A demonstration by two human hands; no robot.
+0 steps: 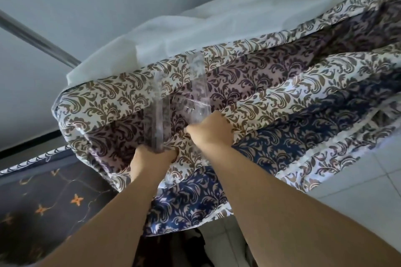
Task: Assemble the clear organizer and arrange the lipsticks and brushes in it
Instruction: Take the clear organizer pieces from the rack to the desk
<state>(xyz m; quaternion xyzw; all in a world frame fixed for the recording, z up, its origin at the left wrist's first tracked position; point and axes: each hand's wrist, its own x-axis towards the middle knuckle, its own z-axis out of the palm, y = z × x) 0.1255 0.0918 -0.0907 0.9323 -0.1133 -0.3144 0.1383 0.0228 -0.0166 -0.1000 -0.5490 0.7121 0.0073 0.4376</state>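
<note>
While both hands grip clear organizer point(173, 104) at frame centre, left hand point(152, 158) clasps near panel end, right hand point(211, 130) clenches adjoining piece; patterned cloth point(282, 97) spreads rightward, floor tiles point(358, 191) lower right.

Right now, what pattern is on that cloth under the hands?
Leafy scrolls on cream, mauve and navy bands of the cloth, in the head view.

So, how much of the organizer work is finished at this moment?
Early stage. Nothing looks finished: the clear organizer is in separate panels on the patterned cloth. In hand: the left hand grips one clear panel, and the right hand holds another piece beside it. Left: joining the panels and arranging lipsticks and brushes, which are not in view.
</note>
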